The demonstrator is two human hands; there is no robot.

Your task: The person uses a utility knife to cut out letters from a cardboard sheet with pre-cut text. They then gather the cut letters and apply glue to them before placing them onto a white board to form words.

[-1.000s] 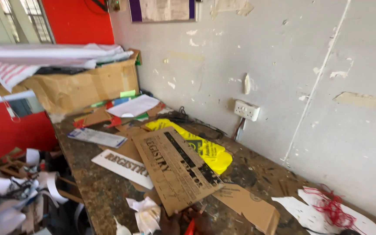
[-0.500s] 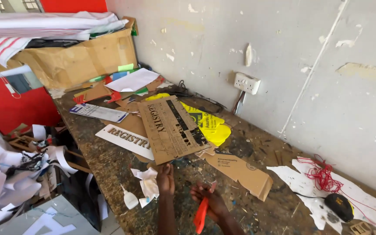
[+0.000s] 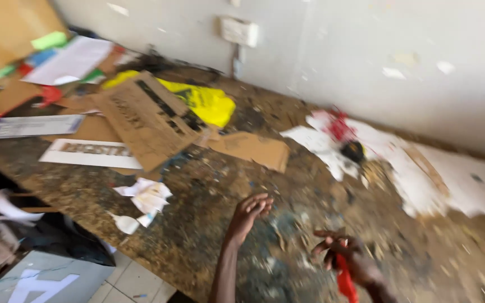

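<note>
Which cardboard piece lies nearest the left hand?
The small plain brown cardboard piece, beside the yellow bag; the larger printed one lies farther from the left hand.

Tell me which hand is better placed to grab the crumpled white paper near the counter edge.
Left, probably. The left hand is empty, fingers curled, and sits closer to the crumpled white paper. The right hand is farther away and already holds a red object.

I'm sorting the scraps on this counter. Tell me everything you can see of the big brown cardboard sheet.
The brown cardboard sheet lies flat on the speckled stone counter, turned askew. It looks like plain corrugated board, with dark cut-out or printed letter shapes across its top, blurred here. It overlaps a yellow sheet behind it and a white strip. Neither hand touches it.
</note>
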